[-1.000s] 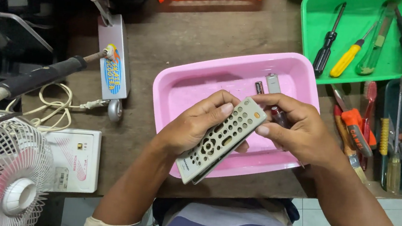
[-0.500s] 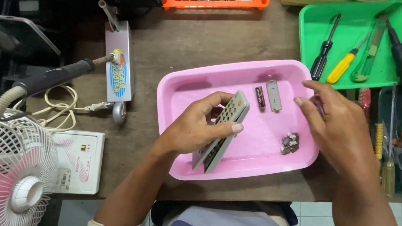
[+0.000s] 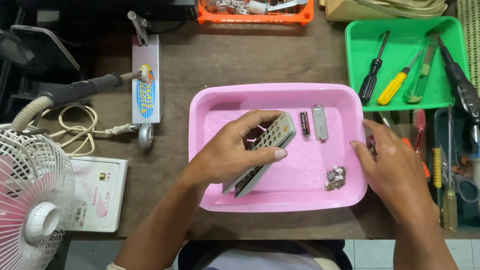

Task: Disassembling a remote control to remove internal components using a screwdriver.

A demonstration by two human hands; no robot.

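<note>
Left hand (image 3: 233, 152) has its grip closed around a grey remote control (image 3: 261, 154), tilted on edge over the pink tray (image 3: 213, 115); right hand (image 3: 390, 168), grip loose and empty, rests at the tray's rim beside small loose parts (image 3: 334, 178).

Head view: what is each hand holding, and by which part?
Left hand grips the grey rectangular remote control across its upper half, tilted on edge. Right hand holds nothing.

The left hand (image 3: 235, 152) covers the middle of the grey remote (image 3: 261, 154), hiding its buttons there. Beside the right hand (image 3: 390, 171), the small metal bits (image 3: 334, 178) are too tiny to identify.
</note>
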